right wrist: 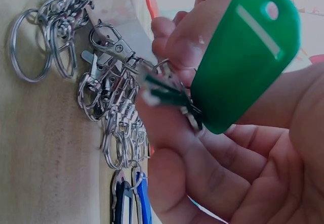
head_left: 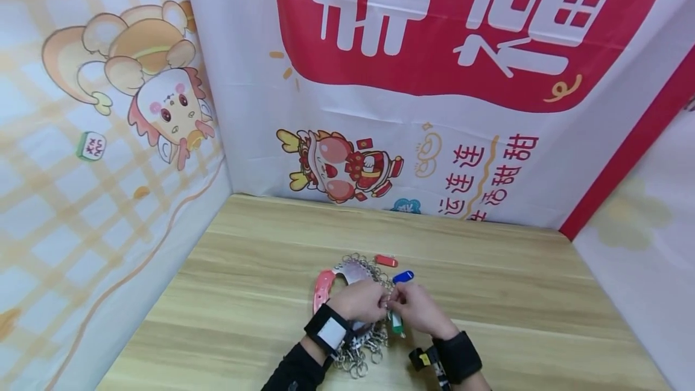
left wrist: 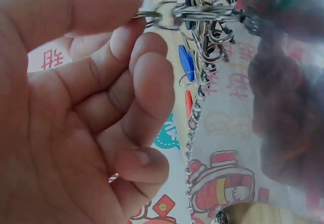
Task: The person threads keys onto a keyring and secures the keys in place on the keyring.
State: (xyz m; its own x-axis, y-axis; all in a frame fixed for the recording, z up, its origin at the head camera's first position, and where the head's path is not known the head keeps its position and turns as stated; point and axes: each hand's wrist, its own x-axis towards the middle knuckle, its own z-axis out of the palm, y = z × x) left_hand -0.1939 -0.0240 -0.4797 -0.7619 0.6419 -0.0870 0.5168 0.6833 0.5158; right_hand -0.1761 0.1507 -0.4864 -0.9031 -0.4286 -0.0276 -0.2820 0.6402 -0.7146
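Observation:
A curved metal plate (head_left: 354, 270) with a pink handle (head_left: 323, 287) lies on the table, its edge hung with several snap hooks and key rings (head_left: 359, 368). My left hand (head_left: 362, 301) is over the plate. Its thumb and forefinger pinch a key ring (left wrist: 148, 15) linked to one hook. Just right of it, my right hand (head_left: 420, 308) meets the left fingertips and pinches the small end of a green key tag (right wrist: 245, 57). The tag hangs in front of the palm. Whether the tag's loop passes through the ring is hidden by fingers and blur.
Beyond the hands, a red key tag (head_left: 386, 260) and a blue key tag (head_left: 403, 276) lie by the plate's far edge. A dark key tag (right wrist: 121, 198) is beside the blue one. Printed cloth walls (head_left: 244, 137) enclose the wooden table (head_left: 244, 318) at the back and sides.

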